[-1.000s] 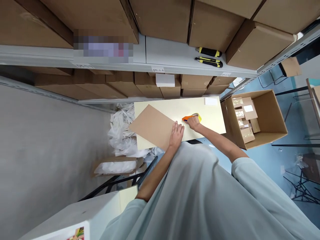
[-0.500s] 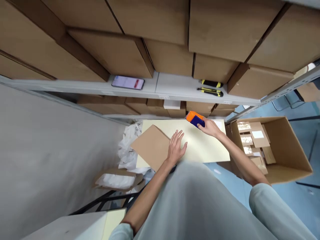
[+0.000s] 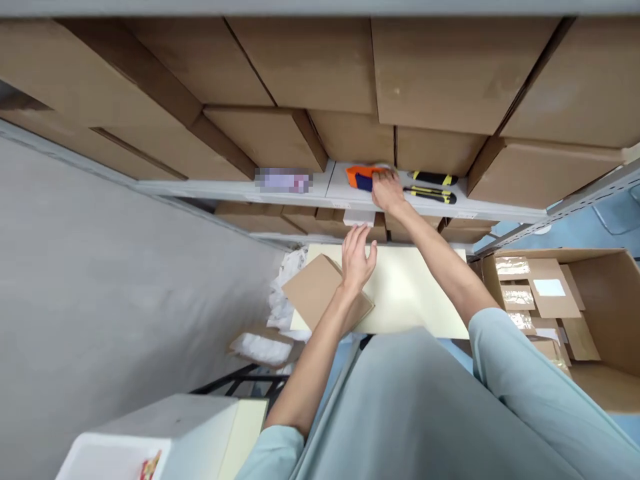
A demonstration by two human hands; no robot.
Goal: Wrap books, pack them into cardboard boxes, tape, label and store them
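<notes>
Grey shelf (image 3: 338,189) on the far side: right hand (image 3: 388,193) clamped on orange dispenser (image 3: 361,178); left hand's (image 3: 357,267) grip apart, over cardboard (image 3: 311,288).

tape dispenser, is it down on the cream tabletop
No, the right hand has the tape dispenser up at the grey shelf, beside the black-and-yellow cutters.

- Before me, a grey metal shelf (image 3: 338,184) carries brown cardboard boxes (image 3: 436,148), 2 black-and-yellow plastic cutters (image 3: 433,194), 1 blurred purplish item (image 3: 284,181) and the orange-and-blue tape dispenser (image 3: 359,178) I grip.
- My cream rectangular tabletop (image 3: 413,287) carries flat brown cardboard (image 3: 309,287).
</notes>
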